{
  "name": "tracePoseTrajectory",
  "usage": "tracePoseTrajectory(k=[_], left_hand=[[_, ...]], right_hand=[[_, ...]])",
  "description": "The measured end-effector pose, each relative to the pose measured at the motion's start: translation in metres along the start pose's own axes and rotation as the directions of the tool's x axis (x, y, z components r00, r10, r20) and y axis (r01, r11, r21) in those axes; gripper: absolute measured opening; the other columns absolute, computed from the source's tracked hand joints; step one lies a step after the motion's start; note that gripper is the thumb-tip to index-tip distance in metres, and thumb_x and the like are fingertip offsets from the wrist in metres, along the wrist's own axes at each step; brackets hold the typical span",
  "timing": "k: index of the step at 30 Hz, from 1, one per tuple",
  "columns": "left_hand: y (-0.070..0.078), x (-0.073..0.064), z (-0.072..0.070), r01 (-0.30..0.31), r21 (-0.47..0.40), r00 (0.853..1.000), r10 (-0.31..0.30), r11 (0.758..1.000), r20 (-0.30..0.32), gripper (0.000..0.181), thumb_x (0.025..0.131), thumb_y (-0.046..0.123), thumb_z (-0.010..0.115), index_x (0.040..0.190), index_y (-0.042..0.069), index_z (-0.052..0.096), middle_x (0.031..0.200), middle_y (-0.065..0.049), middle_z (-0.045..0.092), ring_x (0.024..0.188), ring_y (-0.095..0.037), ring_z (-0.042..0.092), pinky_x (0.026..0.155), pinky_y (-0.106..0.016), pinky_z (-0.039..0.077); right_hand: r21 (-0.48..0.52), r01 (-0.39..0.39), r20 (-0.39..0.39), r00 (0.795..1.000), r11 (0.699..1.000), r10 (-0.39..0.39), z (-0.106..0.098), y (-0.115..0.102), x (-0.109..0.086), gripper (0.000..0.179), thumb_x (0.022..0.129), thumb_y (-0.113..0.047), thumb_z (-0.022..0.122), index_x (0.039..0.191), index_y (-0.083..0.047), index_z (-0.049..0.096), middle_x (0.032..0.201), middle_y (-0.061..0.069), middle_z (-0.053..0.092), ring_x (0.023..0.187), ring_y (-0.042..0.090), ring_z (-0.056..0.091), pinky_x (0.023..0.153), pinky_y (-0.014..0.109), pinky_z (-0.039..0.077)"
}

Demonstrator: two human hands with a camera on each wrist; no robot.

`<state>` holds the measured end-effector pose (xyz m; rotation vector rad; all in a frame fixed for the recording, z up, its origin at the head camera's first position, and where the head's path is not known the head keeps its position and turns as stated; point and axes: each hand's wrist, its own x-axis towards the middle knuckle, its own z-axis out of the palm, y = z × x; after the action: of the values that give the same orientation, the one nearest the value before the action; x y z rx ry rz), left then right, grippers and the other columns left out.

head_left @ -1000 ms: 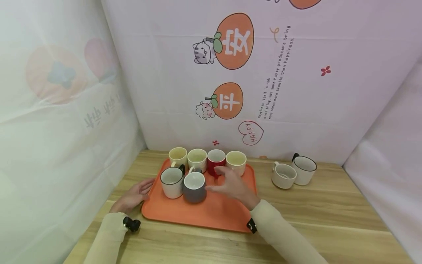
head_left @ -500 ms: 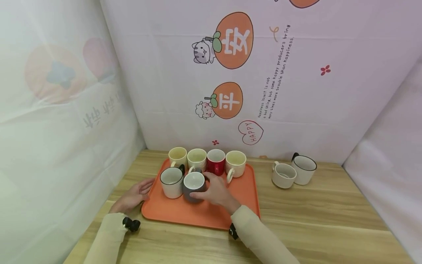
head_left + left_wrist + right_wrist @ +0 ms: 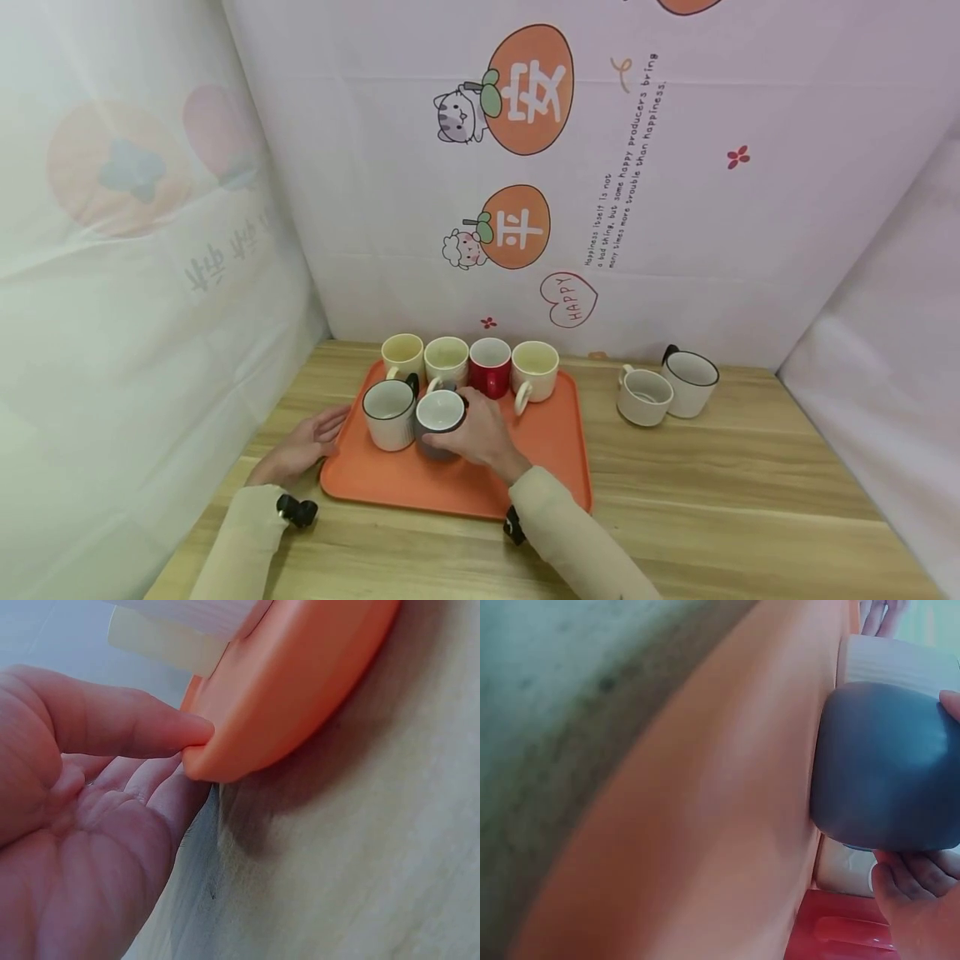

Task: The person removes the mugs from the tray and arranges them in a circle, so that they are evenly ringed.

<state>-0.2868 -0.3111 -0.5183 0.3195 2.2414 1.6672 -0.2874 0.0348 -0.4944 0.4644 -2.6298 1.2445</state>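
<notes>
An orange tray (image 3: pixel 375 486) lies on the wooden table, loaded with mugs. My left hand (image 3: pixel 296 450) pinches its left rim, with the thumb (image 3: pixel 161 731) on top and the other fingers underneath. My right hand (image 3: pixel 483 429) grips a grey mug (image 3: pixel 889 769) with a white inside, thumb at the front and fingers behind, close over the tray. Left of it stands a white mug (image 3: pixel 390 427) with a black rim. Behind are a yellow mug (image 3: pixel 402 353), a pale cream mug (image 3: pixel 446 360), a red mug (image 3: pixel 489 371) and another cream mug (image 3: pixel 534 371).
Right of the tray, a small white cup (image 3: pixel 645 400) and a black-rimmed white mug (image 3: pixel 692 387) stand side by side on the table (image 3: pixel 720 483). Printed white cloth (image 3: pixel 637 317) hangs behind, with more cloth on both sides.
My right hand has moved left from beside the red mug and has taken hold of the grey mug. My left hand has stayed at the tray's rim.
</notes>
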Motion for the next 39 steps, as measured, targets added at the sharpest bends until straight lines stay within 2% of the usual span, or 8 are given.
tracePoseTrajectory(k=[4, 11, 16, 23, 29, 34, 39], left_hand=[[-0.001, 0.0, 0.0, -0.001, -0.001, 1.0, 0.001, 1.0, -0.001, 0.087, 0.09, -0.014, 0.054, 0.167, -0.004, 0.015, 0.175, -0.029, 0.011, 0.161, -0.048, 0.014, 0.119, -0.029, 0.044], [-0.003, 0.0, 0.0, -0.013, -0.021, 1.0, 0.013, 1.0, 0.007, 0.087, 0.091, -0.013, 0.054, 0.168, -0.003, 0.015, 0.175, -0.029, 0.011, 0.161, -0.047, 0.013, 0.112, -0.018, 0.046], [-0.001, -0.001, -0.001, -0.013, -0.003, 1.0, 0.013, 1.0, 0.002, 0.086, 0.091, -0.013, 0.054, 0.167, -0.004, 0.015, 0.175, -0.028, 0.011, 0.161, -0.048, 0.013, 0.116, -0.024, 0.045], [0.001, -0.002, 0.0, -0.006, 0.012, 1.0, 0.006, 1.0, 0.001, 0.085, 0.092, -0.013, 0.054, 0.167, -0.005, 0.014, 0.175, -0.028, 0.011, 0.161, -0.048, 0.014, 0.118, -0.028, 0.044], [0.002, -0.003, 0.0, -0.006, 0.024, 1.0, 0.006, 1.0, 0.0, 0.084, 0.093, -0.012, 0.054, 0.167, -0.005, 0.014, 0.175, -0.028, 0.012, 0.161, -0.048, 0.014, 0.12, -0.033, 0.044], [0.004, -0.003, 0.0, 0.0, 0.032, 1.0, 0.0, 1.0, -0.004, 0.084, 0.093, -0.012, 0.054, 0.167, -0.005, 0.015, 0.175, -0.028, 0.013, 0.161, -0.048, 0.015, 0.12, -0.036, 0.043], [0.004, -0.003, 0.001, 0.003, 0.022, 1.0, -0.003, 1.0, -0.005, 0.084, 0.093, -0.012, 0.054, 0.167, -0.005, 0.015, 0.175, -0.028, 0.013, 0.161, -0.048, 0.015, 0.122, -0.041, 0.04]], right_hand=[[0.003, 0.003, -0.004, 1.0, 1.0, -0.003, -0.001, 0.001, 0.001, 0.077, 0.066, -0.05, 0.096, 0.125, -0.009, 0.066, 0.11, 0.003, 0.074, 0.101, 0.019, 0.065, 0.085, 0.035, 0.055], [0.026, -0.001, 0.015, 1.0, 1.0, 0.001, -0.01, 0.003, -0.003, 0.074, 0.064, -0.053, 0.094, 0.121, -0.012, 0.069, 0.107, 0.0, 0.075, 0.1, 0.018, 0.064, 0.086, 0.035, 0.052], [0.03, 0.024, 0.064, 0.998, 0.999, -0.026, -0.022, 0.007, -0.009, 0.076, 0.064, -0.053, 0.094, 0.125, -0.014, 0.071, 0.108, -0.003, 0.076, 0.1, 0.013, 0.066, 0.087, 0.032, 0.053], [0.081, -0.006, 0.153, 0.988, 0.997, -0.006, -0.053, 0.011, -0.024, 0.075, 0.066, -0.046, 0.096, 0.129, -0.016, 0.068, 0.111, -0.004, 0.075, 0.1, 0.013, 0.068, 0.088, 0.033, 0.059], [0.09, -0.003, 0.147, 0.989, 0.996, -0.011, -0.082, 0.019, -0.037, 0.069, 0.065, -0.04, 0.097, 0.125, -0.017, 0.071, 0.107, -0.006, 0.075, 0.099, 0.013, 0.068, 0.088, 0.034, 0.058], [0.131, 0.018, 0.164, 0.986, 0.991, -0.039, -0.105, 0.036, -0.048, 0.074, 0.067, -0.035, 0.098, 0.133, -0.014, 0.07, 0.112, -0.005, 0.076, 0.101, 0.013, 0.071, 0.09, 0.031, 0.06], [0.072, 0.015, 0.138, 0.99, 0.997, -0.025, -0.133, 0.057, -0.061, 0.072, 0.066, -0.035, 0.1, 0.13, -0.018, 0.07, 0.112, -0.006, 0.076, 0.103, 0.014, 0.07, 0.093, 0.032, 0.058]])
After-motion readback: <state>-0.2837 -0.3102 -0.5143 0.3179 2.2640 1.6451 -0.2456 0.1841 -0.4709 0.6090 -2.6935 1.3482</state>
